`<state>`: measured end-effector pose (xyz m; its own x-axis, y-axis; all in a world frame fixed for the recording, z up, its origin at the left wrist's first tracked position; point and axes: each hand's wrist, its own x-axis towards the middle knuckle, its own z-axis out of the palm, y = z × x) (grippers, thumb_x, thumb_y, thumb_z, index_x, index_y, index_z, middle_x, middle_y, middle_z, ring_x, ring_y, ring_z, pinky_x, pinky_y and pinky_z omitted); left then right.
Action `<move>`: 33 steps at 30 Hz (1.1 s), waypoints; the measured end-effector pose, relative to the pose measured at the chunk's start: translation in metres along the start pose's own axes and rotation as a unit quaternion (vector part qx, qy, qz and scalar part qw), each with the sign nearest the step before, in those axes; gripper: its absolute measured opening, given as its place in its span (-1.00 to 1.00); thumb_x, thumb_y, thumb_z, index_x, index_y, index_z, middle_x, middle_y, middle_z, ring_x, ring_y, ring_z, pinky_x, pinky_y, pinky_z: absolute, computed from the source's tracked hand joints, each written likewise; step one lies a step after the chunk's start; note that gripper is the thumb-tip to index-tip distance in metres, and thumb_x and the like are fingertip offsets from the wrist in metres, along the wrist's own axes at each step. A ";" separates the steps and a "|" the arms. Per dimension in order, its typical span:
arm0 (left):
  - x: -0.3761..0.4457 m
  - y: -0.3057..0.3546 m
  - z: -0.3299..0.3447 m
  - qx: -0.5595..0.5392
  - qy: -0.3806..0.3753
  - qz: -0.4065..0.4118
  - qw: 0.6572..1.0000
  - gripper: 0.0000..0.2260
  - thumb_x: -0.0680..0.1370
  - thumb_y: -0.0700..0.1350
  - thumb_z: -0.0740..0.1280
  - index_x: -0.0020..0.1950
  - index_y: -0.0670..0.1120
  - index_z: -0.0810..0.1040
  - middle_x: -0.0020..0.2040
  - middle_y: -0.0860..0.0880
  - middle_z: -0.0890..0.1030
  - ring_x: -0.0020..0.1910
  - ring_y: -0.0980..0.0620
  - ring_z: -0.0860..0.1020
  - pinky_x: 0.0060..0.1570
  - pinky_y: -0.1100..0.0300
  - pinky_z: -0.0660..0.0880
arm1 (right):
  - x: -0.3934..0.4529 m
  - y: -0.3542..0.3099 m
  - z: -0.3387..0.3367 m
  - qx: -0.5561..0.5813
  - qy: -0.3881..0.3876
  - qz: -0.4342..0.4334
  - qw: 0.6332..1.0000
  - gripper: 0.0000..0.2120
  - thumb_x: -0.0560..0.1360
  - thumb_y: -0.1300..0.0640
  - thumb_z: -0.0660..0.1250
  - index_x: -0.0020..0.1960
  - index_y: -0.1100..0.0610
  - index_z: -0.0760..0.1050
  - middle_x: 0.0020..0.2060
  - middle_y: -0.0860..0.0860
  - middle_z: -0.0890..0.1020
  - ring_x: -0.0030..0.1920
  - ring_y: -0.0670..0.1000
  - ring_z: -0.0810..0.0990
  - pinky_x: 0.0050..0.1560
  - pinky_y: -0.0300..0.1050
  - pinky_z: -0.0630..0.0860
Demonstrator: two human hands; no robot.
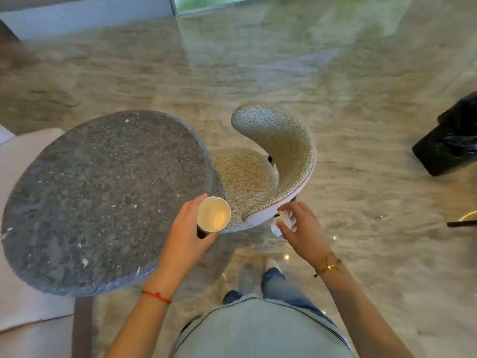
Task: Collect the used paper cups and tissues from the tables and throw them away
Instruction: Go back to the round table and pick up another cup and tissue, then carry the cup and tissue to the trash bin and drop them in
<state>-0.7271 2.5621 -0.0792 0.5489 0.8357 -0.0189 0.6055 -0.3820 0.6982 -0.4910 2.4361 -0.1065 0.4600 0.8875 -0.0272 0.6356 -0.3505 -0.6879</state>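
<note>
Left hand [185, 228]: fingers and thumb wrapped round a paper cup [213, 214], held upright, mouth open to the camera, just off the near right edge of the round stone table [103, 197]. Cup interior looks empty or nearly so; a tan patch at the bottom could be residue.

Right hand [302, 226]: fingers curled shut on a crumpled white tissue [284, 222], part of it poking out past the fingertips. It hovers near the end of the curved chair [281, 161] backrest.

No other cups or tissues seen on the tabletop; pale flecks there appear to be part of the stone.

Black bin bag [449, 143] sits on the floor, far right, well apart from both hands.

Judgement: collecting here looks done; carrying comes next. To do it well, the person should keep the cup level in case of dregs, tighten the pinch so the loose tissue end does not slip, and step round the chair toward the bag.
</note>
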 end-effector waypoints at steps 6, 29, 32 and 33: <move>0.022 0.076 0.070 -0.006 -0.060 0.074 0.995 -0.32 0.41 -0.10 0.52 0.46 0.05 0.31 0.37 0.06 0.41 0.33 0.13 0.38 0.22 0.30 0.27 | -0.045 0.072 -0.074 0.013 0.076 0.073 0.994 -0.79 0.46 0.19 0.39 0.10 0.14 0.52 0.00 0.02 0.52 -0.08 -0.02 0.49 -0.04 -0.14 0.48; 0.137 0.388 0.385 0.006 -0.189 0.238 0.953 -0.29 0.37 -0.08 0.55 0.46 -0.04 0.33 0.33 -0.01 0.47 0.30 0.03 0.42 0.20 0.36 0.25 | -0.104 0.371 -0.342 0.016 0.249 0.274 0.929 -0.77 0.45 0.11 0.40 0.10 0.05 0.51 -0.06 -0.07 0.52 -0.09 -0.06 0.50 -0.08 -0.19 0.48; 0.173 0.427 0.431 0.005 -0.209 0.265 0.941 -0.29 0.38 -0.08 0.54 0.46 0.00 0.31 0.35 0.00 0.45 0.30 0.03 0.43 0.18 0.23 0.33 | -0.087 0.413 -0.372 0.016 0.274 0.303 0.912 -0.78 0.45 0.10 0.39 0.09 0.03 0.51 -0.07 -0.06 0.54 -0.09 -0.04 0.50 -0.08 -0.13 0.51; 0.186 0.442 0.446 0.002 -0.215 0.273 0.938 -0.30 0.39 -0.09 0.54 0.46 0.00 0.30 0.35 0.00 0.44 0.30 0.03 0.43 0.18 0.24 0.33 | -0.079 0.426 -0.384 0.014 0.283 0.309 0.908 -0.78 0.45 0.10 0.40 0.08 0.03 0.51 -0.08 -0.06 0.53 -0.10 -0.05 0.50 -0.08 -0.13 0.51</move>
<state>-0.1008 2.3728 -0.0934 0.9587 0.2797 0.0525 0.1692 -0.7086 0.6850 -0.0188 2.1014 -0.1195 0.9733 0.2255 -0.0425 0.1356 -0.7147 -0.6862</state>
